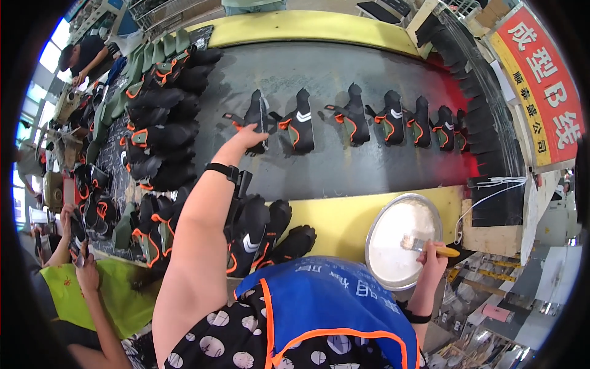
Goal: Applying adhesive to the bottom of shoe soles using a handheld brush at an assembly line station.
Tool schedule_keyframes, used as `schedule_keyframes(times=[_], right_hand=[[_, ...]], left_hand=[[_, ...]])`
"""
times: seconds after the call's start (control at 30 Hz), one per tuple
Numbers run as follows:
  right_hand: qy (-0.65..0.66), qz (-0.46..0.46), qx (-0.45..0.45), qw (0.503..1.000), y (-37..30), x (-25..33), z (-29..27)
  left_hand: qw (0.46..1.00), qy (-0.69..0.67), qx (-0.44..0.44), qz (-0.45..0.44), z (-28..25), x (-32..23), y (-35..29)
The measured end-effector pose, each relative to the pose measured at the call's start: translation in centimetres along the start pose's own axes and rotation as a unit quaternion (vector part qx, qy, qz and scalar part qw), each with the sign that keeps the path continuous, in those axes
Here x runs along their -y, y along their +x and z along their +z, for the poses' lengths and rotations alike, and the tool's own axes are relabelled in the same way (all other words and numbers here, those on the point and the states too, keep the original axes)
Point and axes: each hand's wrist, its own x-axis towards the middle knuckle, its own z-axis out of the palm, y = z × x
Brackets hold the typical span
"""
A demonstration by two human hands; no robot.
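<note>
My left hand (pixel 251 138) reaches out over the grey conveyor belt (pixel 319 172), its fingers closed around the lower part of a black and orange shoe upper (pixel 255 109). Beside it, a second shoe upper (pixel 302 123) with white chevrons heads a row of several more running right. At the lower right, my right hand (pixel 432 257) grips the yellow handle of a paintbrush (pixel 447 251). The brush's bristles hang over a round metal basin (pixel 369 258) holding white liquid; whether they touch the liquid I cannot tell.
Stacked shoe uppers (pixel 163 138) line the left side; others (pixel 249 237) lie near my apron. Black strip curtains (pixel 485 123) hang at the belt's right end, where red light glows. Yellow boards (pixel 332 230) edge the belt. A co-worker in a yellow-green vest (pixel 101 292) works at lower left.
</note>
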Motion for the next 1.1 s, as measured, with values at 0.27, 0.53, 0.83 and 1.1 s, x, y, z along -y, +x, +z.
schedule_keyframes(times=[0.27,0.53,0.83,1.1], right_hand=[[0.035,-0.048,0.097,0.993,1.0,0.0,1.1],[0.049,-0.035,0.124,0.99,1.1,-0.6,-0.3],[0.053,-0.03,0.149,0.987,-0.2,-1.3,-1.4],[0.064,-0.048,0.121,0.989,0.2,-2.7,-5.2]], left_hand=[[0.984,0.015,0.103,0.146,-0.6,-3.5,-23.0],[0.901,0.42,0.069,0.085,14.7,5.6,-34.1],[0.911,0.328,-0.014,0.249,20.6,4.2,-32.1],[0.991,-0.022,0.101,0.085,17.6,1.1,-27.6]])
